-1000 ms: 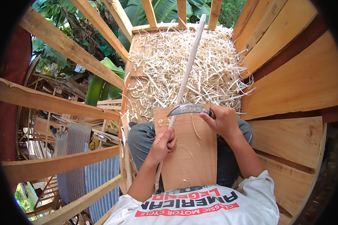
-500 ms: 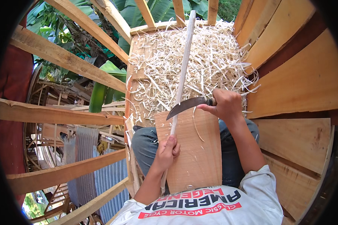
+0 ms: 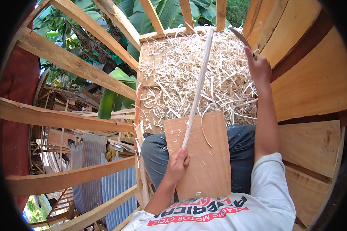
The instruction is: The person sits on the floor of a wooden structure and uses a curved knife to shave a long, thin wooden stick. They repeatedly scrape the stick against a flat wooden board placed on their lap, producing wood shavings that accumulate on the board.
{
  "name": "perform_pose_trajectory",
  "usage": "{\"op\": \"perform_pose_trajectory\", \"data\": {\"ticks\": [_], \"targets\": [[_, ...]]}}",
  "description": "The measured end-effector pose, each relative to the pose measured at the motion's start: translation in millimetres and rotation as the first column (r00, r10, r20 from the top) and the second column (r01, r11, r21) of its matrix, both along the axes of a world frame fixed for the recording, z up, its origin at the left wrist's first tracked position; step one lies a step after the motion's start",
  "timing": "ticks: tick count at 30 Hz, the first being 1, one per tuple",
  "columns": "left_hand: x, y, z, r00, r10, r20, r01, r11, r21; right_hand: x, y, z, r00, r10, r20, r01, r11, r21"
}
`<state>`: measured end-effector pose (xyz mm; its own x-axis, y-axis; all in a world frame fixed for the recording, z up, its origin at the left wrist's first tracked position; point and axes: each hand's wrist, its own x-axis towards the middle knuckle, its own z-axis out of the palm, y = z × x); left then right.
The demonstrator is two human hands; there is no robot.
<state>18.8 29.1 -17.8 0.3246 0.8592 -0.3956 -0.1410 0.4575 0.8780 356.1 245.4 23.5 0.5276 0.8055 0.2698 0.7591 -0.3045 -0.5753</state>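
My left hand [image 3: 177, 164] is closed around the lower end of a long, pale wooden stick [image 3: 200, 85]. The stick slants up and away from me across a flat wooden board [image 3: 204, 161] on my lap. Up at the far right, my right hand [image 3: 260, 69] grips the handle of a curved knife [image 3: 240, 37], its dark blade pointing up and left, apart from the stick. A thin curled shaving [image 3: 205, 133] lies on the board beside the stick.
A thick heap of wood shavings [image 3: 227, 81] covers the platform in front of me. Slatted wooden rails [image 3: 81, 125] run along the left, with corrugated sheets [image 3: 94, 150] and timber beyond. Wooden plank walls [image 3: 312, 88] close the right side. Banana leaves [image 3: 138, 19] grow past the far rail.
My right hand has swung the knife off the stick, up and away to the far right. My left hand keeps hold of the stick, which has shifted slightly right and lower.
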Motion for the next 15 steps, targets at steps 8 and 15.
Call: {"op": "perform_pose_trajectory", "data": {"ticks": [8, 15], "targets": [[-1.2, 15.6, 0.3, 0.993, 0.073, 0.088, -0.068, 0.996, -0.052, -78.0, -87.7, -40.9, 0.809, 0.582, 0.079, -0.587, 0.804, 0.094], [0.0, 20.0, 4.7, 0.993, 0.028, 0.113, -0.021, 0.998, -0.056, -104.1, -89.9, -43.6, 0.744, 0.612, 0.267, -0.646, 0.761, 0.055]]}}
